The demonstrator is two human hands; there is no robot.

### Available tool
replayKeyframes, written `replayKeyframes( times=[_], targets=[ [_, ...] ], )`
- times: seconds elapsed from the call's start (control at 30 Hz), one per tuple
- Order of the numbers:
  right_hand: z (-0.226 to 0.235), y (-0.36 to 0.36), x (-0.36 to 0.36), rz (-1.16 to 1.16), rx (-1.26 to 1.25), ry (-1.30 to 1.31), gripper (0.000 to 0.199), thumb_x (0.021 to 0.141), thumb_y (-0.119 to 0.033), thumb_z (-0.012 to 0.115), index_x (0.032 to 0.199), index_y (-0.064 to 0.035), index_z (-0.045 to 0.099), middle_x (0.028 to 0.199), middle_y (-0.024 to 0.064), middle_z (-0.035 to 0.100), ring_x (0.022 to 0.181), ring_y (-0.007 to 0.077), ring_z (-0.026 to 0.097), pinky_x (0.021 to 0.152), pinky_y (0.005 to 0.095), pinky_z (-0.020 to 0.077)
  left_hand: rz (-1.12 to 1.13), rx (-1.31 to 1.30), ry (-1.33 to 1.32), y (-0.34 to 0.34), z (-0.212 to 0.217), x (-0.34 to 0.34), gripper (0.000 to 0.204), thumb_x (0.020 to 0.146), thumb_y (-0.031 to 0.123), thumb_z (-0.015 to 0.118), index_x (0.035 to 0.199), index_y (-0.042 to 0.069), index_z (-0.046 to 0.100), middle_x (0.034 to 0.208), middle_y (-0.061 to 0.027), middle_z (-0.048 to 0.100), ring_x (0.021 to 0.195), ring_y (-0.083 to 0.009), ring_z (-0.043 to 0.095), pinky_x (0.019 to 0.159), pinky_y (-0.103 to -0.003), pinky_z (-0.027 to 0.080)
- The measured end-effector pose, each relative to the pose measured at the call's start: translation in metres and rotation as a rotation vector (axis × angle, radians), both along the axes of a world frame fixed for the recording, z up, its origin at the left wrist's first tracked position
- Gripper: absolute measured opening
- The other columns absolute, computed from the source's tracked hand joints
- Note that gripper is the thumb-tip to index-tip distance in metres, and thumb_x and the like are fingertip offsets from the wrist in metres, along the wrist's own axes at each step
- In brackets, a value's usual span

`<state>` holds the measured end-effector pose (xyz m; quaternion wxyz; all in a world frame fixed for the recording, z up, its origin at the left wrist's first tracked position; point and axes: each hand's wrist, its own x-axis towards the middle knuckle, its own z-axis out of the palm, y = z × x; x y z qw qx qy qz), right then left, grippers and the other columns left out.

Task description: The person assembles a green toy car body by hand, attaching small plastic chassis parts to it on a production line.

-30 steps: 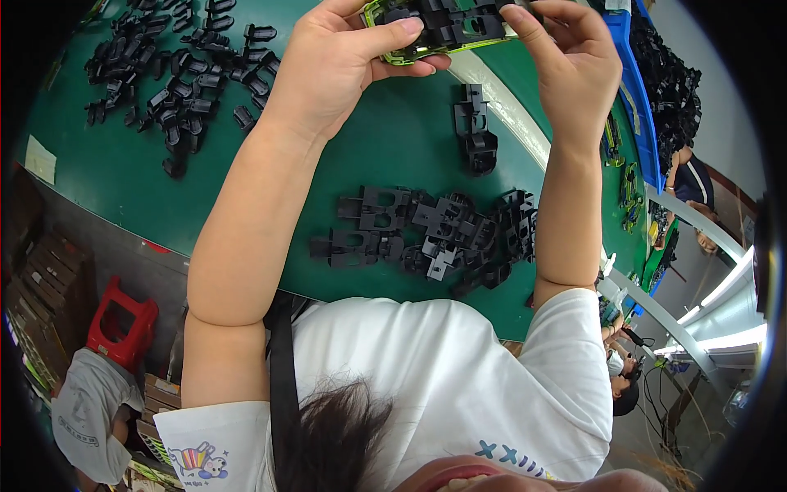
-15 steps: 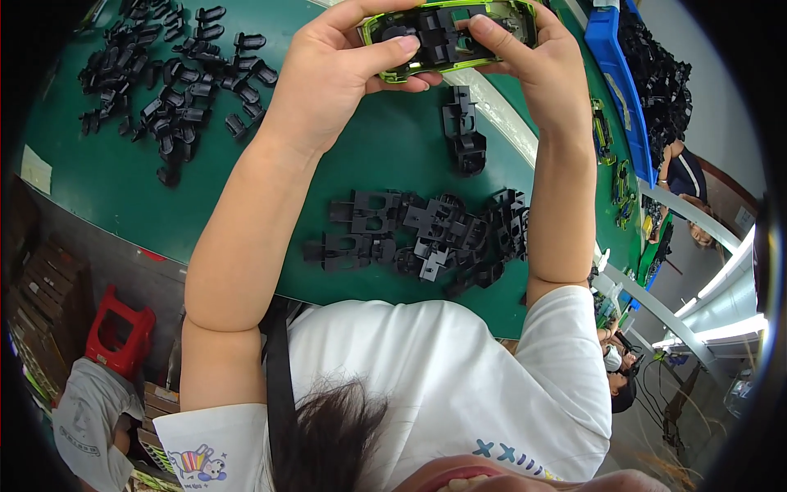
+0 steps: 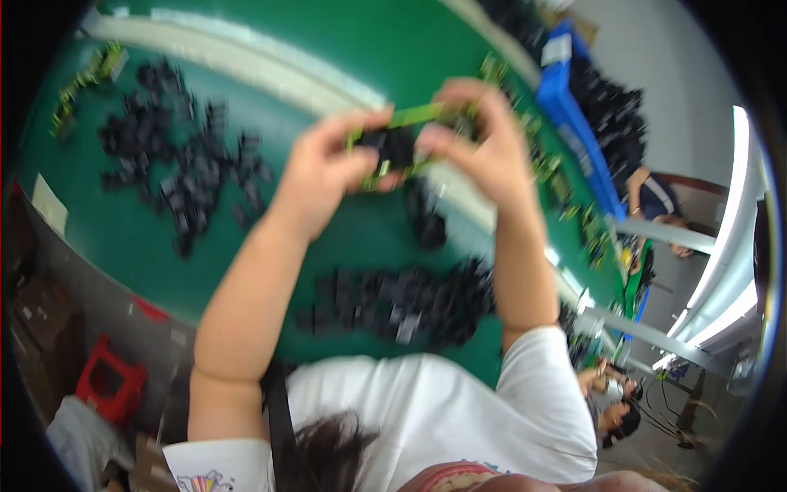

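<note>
A yellow-green toy car body shell (image 3: 402, 120) with a black inner part (image 3: 396, 149) in it is held above the green table. My left hand (image 3: 324, 168) grips its left end, thumb laid over the black part. At the other end my right hand (image 3: 490, 152) is closed on the shell, its thumb pressed near the black part's right side. Motion blur hides the finer detail. Just below the hands, a single black molded part (image 3: 426, 220) lies on the table. Nearer to me is a heap of similar black molded parts (image 3: 402, 299).
Small black pieces (image 3: 197, 176) lie scattered on the left. Green car shells stand in a row (image 3: 561, 189) beyond a pale strip on the right, with another group (image 3: 86, 86) far left. A blue bin (image 3: 574, 123) borders a black heap. A red stool (image 3: 111, 381) stands lower left; other people sit right.
The view has shifted, so the table and its parts appear lower and more of the far side shows. Both hands still hold the car shell, now lower and further left in the picture.
</note>
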<state>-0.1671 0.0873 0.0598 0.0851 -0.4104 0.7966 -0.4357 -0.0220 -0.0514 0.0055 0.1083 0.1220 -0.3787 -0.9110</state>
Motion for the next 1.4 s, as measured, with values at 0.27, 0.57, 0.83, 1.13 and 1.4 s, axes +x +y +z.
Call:
replayKeyframes(
  times=[0.27,0.57,0.83,1.13,1.4],
  targets=[
    [-0.007,0.018,0.033,-0.057,0.268,0.008,0.06,0.065,-0.036,0.083,0.108,-0.0021,0.058,0.102,0.0116,0.062,0.094,0.0198,0.059,0.083,0.0316,0.0473,-0.111,0.014,0.017,0.017,-0.007,0.02,0.046,0.079,-0.011,0.045,0.125,-0.002,0.046,0.111,-0.0176,0.056,0.092,-0.0312,0.063,0.077,-0.04,0.058],
    [0.013,0.032,0.066,-0.196,0.248,-0.106,0.053,0.066,-0.032,0.082,0.102,-0.0012,0.058,0.086,0.0106,0.065,0.075,0.0152,0.062,0.063,0.0268,0.0508,-0.161,0.054,0.086,0.028,-0.004,0.026,0.047,0.079,-0.011,0.048,0.125,-0.002,0.048,0.112,-0.0162,0.056,0.092,-0.0271,0.062,0.075,-0.039,0.059],
    [0.01,0.031,0.05,-0.177,0.272,-0.346,0.048,0.074,-0.03,0.077,0.109,-0.0046,0.055,0.095,0.0065,0.061,0.082,0.0169,0.062,0.064,0.0303,0.0536,-0.17,0.052,0.165,0.023,-0.011,0.014,0.042,0.08,-0.004,0.052,0.122,-0.001,0.05,0.11,-0.0144,0.054,0.091,-0.0253,0.061,0.072,-0.037,0.06],
    [0.025,0.014,0.051,-0.115,0.369,-0.383,0.041,0.079,-0.022,0.071,0.112,-0.0054,0.052,0.099,0.0062,0.058,0.088,0.0186,0.06,0.069,0.033,0.055,-0.129,0.1,0.137,0.016,-0.009,0.016,0.043,0.076,-0.003,0.05,0.119,-0.004,0.05,0.107,-0.0152,0.054,0.084,-0.023,0.063,0.068,-0.033,0.061],
    [0.021,-0.003,0.035,-0.043,0.325,-0.332,0.04,0.076,-0.014,0.074,0.108,-0.0024,0.054,0.091,0.0074,0.059,0.074,0.0156,0.062,0.057,0.0268,0.0531,-0.034,0.117,0.161,0.009,-0.013,0.011,0.044,0.075,-0.002,0.053,0.12,-0.003,0.05,0.104,-0.0156,0.056,0.08,-0.0241,0.065,0.065,-0.031,0.061]
  ],
)
